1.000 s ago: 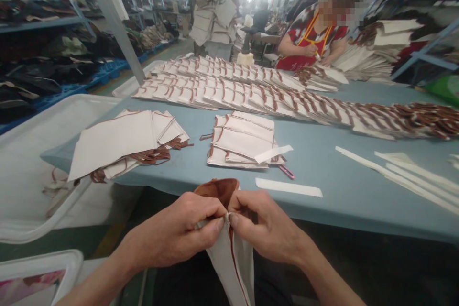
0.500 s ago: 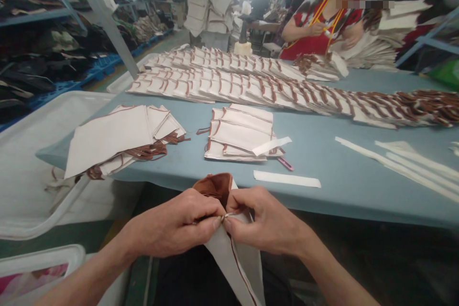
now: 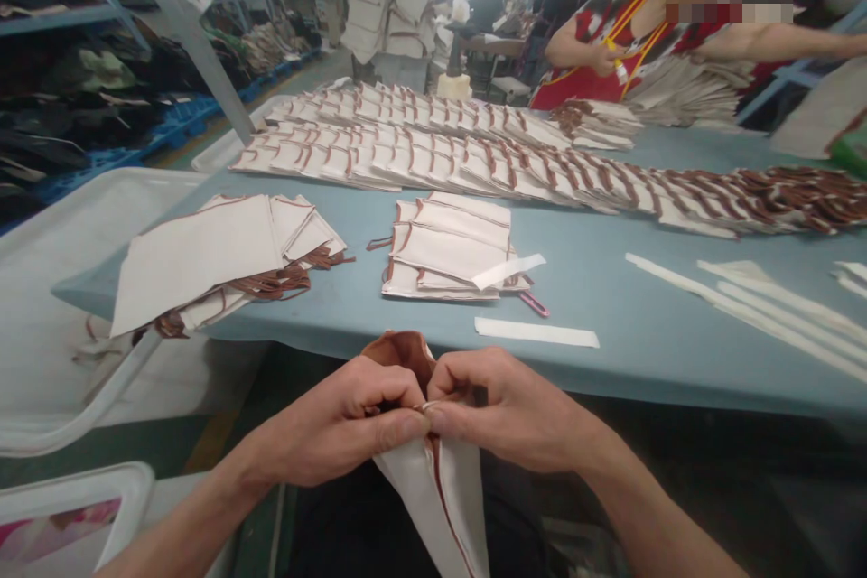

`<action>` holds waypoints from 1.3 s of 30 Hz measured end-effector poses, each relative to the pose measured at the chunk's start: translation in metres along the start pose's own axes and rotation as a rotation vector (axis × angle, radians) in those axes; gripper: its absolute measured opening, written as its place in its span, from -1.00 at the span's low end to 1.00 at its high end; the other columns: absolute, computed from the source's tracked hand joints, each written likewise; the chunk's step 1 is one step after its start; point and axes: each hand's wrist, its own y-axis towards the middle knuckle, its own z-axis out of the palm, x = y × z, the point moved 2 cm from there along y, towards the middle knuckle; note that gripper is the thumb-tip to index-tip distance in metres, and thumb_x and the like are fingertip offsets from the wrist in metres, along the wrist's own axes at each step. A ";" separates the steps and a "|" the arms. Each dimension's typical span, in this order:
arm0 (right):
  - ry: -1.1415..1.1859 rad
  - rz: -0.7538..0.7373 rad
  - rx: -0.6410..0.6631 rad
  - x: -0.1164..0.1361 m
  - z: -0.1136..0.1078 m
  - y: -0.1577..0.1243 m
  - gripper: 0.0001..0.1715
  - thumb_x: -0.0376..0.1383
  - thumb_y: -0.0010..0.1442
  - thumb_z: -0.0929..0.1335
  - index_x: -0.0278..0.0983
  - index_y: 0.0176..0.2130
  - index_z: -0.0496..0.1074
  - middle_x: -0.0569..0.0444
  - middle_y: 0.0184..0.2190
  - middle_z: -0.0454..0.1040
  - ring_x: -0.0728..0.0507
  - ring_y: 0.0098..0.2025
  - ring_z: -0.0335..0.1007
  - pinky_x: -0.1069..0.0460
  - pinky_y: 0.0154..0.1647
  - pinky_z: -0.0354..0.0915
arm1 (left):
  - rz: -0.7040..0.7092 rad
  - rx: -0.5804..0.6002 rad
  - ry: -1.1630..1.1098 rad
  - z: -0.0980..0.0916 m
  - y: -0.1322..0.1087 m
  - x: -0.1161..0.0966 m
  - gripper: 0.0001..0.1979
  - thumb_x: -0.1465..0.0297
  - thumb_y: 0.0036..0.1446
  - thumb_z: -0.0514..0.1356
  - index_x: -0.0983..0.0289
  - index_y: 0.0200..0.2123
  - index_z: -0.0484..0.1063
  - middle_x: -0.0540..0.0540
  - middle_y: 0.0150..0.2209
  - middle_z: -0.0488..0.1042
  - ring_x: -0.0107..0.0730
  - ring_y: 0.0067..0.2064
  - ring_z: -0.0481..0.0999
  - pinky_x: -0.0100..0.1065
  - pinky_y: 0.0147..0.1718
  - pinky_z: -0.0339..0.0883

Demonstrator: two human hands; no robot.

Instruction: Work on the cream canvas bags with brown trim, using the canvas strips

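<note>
Both my hands pinch the top of a cream cloth bag with brown trim point(image 3: 433, 497), held below the near edge of the blue table point(image 3: 610, 325). My left hand point(image 3: 345, 420) and my right hand point(image 3: 505, 406) meet thumb to thumb at the bag's brown edge, fingers closed on it. The bag's brown opening point(image 3: 401, 352) rises behind my knuckles; its body hangs down between my forearms. A small stack of the same bags point(image 3: 447, 248) lies on the table just beyond my hands, with a white paper strip point(image 3: 536, 331) beside it.
A fanned pile of bags point(image 3: 203, 257) lies at the table's left corner. Long rows of overlapping bags point(image 3: 474, 158) cross the table. White strips point(image 3: 745, 307) lie at right. A person in a red top point(image 3: 610, 45) works across the table. White bins point(image 3: 60, 289) stand at left.
My hands stay pinched on the bag's edge, with only small finger shifts. The view has tilted slightly. The person opposite has stretched an arm out to the right.
</note>
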 end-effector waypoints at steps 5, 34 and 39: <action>-0.027 -0.013 -0.038 -0.004 0.001 0.001 -0.81 -0.34 0.28 0.35 -0.28 -0.41 0.37 0.24 -0.53 0.29 0.03 -0.49 0.13 0.11 -0.50 0.05 | -0.075 -0.014 -0.050 -0.003 0.002 0.005 -0.66 0.23 0.36 0.11 0.28 -0.45 0.33 -0.13 -0.53 0.15 -0.52 -0.49 0.10 -0.47 -0.51 0.03; -0.202 0.060 -0.602 -0.026 0.056 0.003 -0.86 -0.26 0.25 0.28 -0.21 -0.37 0.31 0.14 -0.49 0.42 -0.08 -0.48 0.33 0.03 -0.41 0.12 | -0.244 -0.417 0.039 0.015 -0.007 0.016 -0.61 0.16 0.37 0.12 0.30 -0.41 0.44 0.02 -0.38 0.42 -0.39 -0.35 0.35 -0.44 -0.38 0.26; -0.076 0.076 -0.609 -0.039 0.069 0.004 -0.75 -0.15 0.32 0.29 -0.21 -0.36 0.34 0.14 -0.49 0.40 -0.06 -0.48 0.29 0.05 -0.43 0.15 | -0.266 -0.500 0.211 0.025 -0.009 0.017 -0.60 0.21 0.41 0.03 0.25 -0.46 0.35 -0.01 -0.46 0.39 -0.38 -0.39 0.34 -0.42 -0.41 0.22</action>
